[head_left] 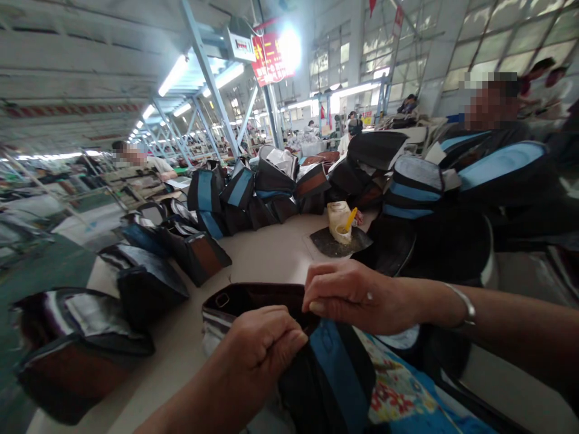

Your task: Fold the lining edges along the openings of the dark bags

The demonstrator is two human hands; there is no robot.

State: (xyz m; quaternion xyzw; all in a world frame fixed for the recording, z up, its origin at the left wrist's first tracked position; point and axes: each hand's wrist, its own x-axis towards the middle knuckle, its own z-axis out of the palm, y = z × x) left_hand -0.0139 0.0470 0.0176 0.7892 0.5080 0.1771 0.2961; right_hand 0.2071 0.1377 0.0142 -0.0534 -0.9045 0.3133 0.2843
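Note:
A black fabric bag piece point(301, 386) with a blue stripe stands in front of me, its dark opening facing up and a metal ring at its far left edge. My left hand point(266, 343) is closed on the near rim, thumb pressed against the fingers. Across the opening, my right hand point(348, 295) pinches the rim above the blue stripe; a bracelet circles that wrist. The inside of the bag is mostly in shadow, and the edges under my fingertips are hidden.
A glue container point(340, 223) with a yellow-handled tool stands on a dark mat point(316, 242). Similar bag pieces point(85, 355) line the table's point(257, 256) left and far sides. More blue-and-black pieces point(414, 187) are piled at right, near a co-worker point(491, 120).

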